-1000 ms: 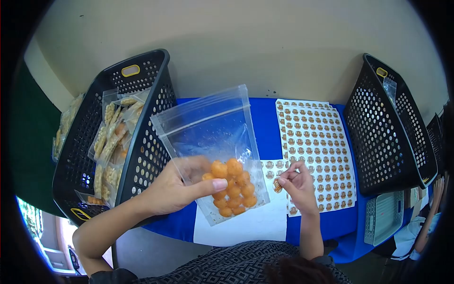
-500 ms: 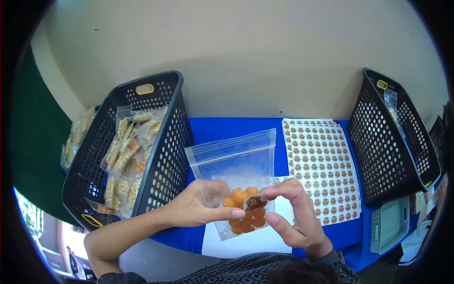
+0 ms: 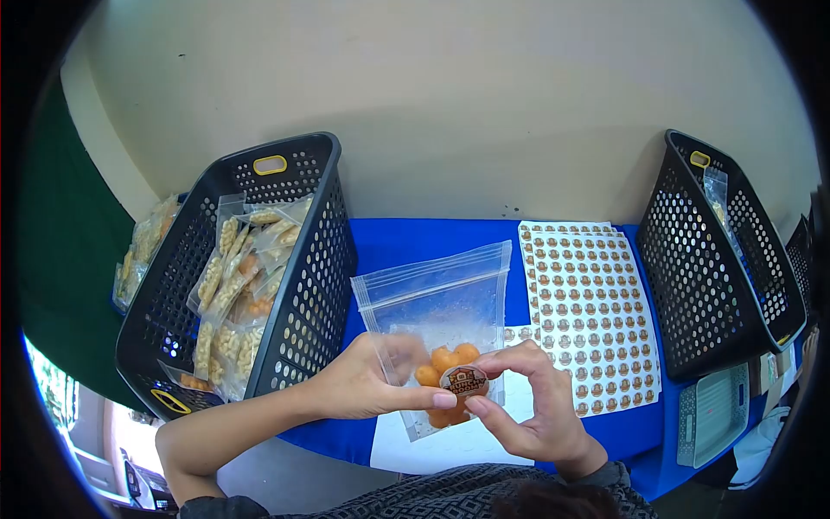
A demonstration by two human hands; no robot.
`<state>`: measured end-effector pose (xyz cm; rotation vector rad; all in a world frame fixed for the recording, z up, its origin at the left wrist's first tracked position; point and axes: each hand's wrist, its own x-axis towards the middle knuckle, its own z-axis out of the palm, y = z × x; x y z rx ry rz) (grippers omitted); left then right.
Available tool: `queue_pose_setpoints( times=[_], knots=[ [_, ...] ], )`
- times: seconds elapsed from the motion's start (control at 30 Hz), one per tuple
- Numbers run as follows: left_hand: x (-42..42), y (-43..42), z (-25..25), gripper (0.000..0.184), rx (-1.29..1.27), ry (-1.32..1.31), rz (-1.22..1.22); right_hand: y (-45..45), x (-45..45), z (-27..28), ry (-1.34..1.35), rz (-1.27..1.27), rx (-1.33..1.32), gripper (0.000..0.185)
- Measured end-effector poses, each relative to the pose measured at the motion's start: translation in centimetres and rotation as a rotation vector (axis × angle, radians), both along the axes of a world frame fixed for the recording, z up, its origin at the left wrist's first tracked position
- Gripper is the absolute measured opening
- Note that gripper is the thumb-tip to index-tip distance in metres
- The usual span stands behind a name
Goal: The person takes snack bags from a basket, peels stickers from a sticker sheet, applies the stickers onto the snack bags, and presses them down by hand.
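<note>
Lower centre: left hand (image 3: 367,381) pinches clear plastic bag (image 3: 432,298); right hand (image 3: 551,421), fingers (image 3: 493,363) parted, touches round brown sticker (image 3: 463,381), best smoothed outward.

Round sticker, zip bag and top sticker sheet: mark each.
Round sticker (image 3: 462,381), head view, its printed face.
Zip bag (image 3: 438,322), head view, its clear upper plastic.
Top sticker sheet (image 3: 592,321), head view, its printed middle.

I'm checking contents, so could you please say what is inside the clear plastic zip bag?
Round orange balls sit low in the bag; the round brown-printed sticker and left hand cover some, so I cannot count them.
</note>
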<state>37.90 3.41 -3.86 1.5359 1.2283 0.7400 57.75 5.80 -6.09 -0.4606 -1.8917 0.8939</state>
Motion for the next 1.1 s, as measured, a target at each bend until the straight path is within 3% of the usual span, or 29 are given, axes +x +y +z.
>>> queue_pose_setpoints(
  times=[0.7,0.9,1.03,1.1],
  knots=[
    [0.0,0.0,-0.4,0.038,0.029,0.001,0.024,-0.4,0.1,0.0,-0.075,-0.026,0.069,0.036],
    [0.4,-0.3,0.7,0.034,0.088,0.033,0.016,0.2,-0.3,-1.5,0.086,-0.051,0.146,0.037],
    [0.5,-0.6,0.7,0.029,0.015,-0.058,-0.003,-0.1,-0.4,-2.4,0.148,-0.211,0.086,0.057],
    [0.6,-0.7,0.7,0.028,-0.029,-0.105,-0.003,-0.2,-1.4,-2.7,0.379,-0.130,-0.209,0.064]
  ],
)
